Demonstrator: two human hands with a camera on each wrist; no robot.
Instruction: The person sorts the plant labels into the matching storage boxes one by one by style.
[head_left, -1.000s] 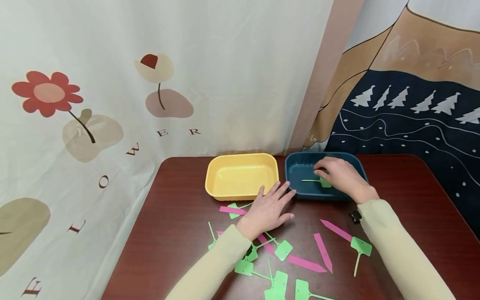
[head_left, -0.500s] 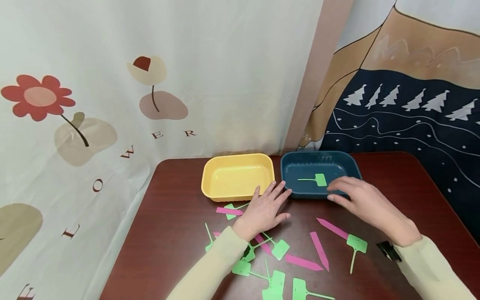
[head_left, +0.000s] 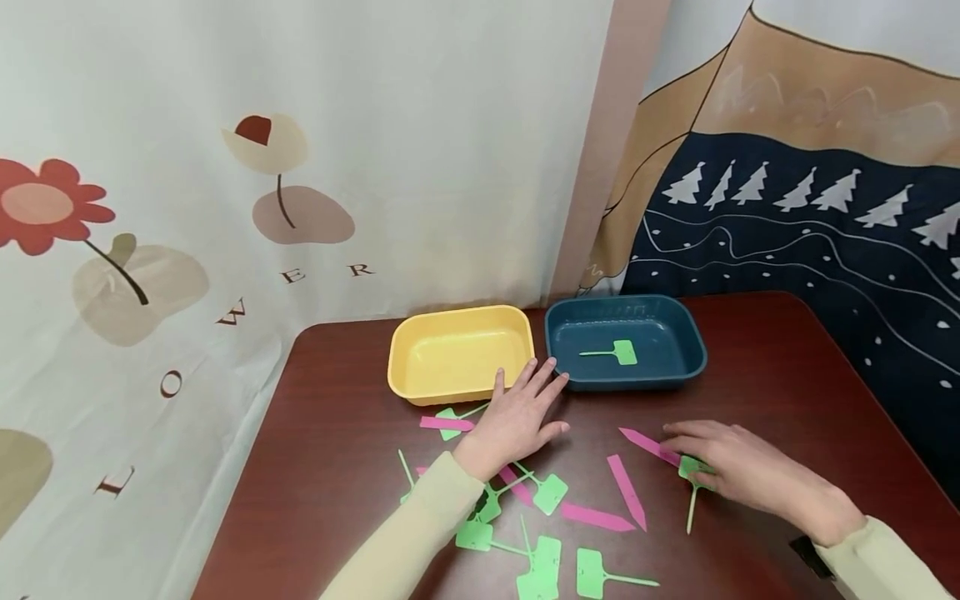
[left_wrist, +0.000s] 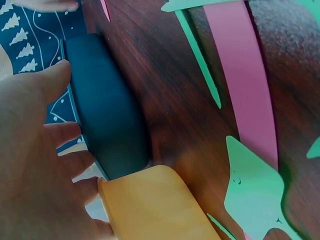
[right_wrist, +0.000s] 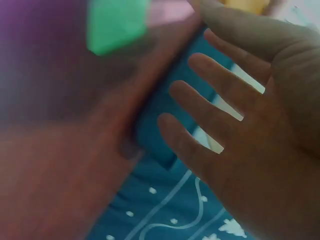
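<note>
Bare left hand [head_left: 514, 423]: palm down, fingers straight and spread.
Bare right hand [head_left: 750, 468]: fingers extended, apart.
Cream-sleeved forearms [head_left: 405, 529]: both stretched forward.

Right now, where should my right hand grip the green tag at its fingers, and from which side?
Probably by the narrow stem of the green tag, pinched from the near side: it points toward you, clear of the pink strip.

Worktop [head_left: 337, 400]: dark reddish-brown, wood-grained, with rounded far corners. At the left hand's [head_left: 513, 425] fingertips, a yellow tray [head_left: 457, 360]; just to its right, a dark blue tray [head_left: 667, 337]. Around the left forearm and between the hands, scattered green tags [head_left: 551, 494] and pointed pink strips [head_left: 597, 517], some overlapping. At the right hand's [head_left: 757, 467] fingers, another tag-and-strip pair.
</note>
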